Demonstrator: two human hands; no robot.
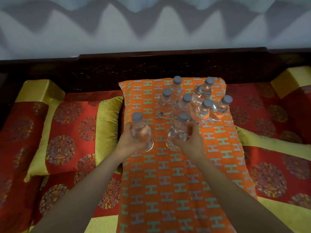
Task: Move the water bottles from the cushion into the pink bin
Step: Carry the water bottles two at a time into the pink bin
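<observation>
An orange cushion (168, 182) with a grey and green H pattern lies lengthwise in front of me. Several clear water bottles with grey caps (185, 101) stand upright in a cluster at its far end. My left hand (129, 140) grips one water bottle (141, 130) over the cushion's left edge. My right hand (191, 142) grips another water bottle (178, 132) just in front of the cluster. Both held bottles are upright. The pink bin is not in view.
Red and gold patterned pillows (67, 135) lie to the left, and red and gold bedding (272, 148) to the right. A dark wooden backrest (151, 64) runs behind the cushion, with a pale wall above. Gold bolsters (38, 89) sit at both far corners.
</observation>
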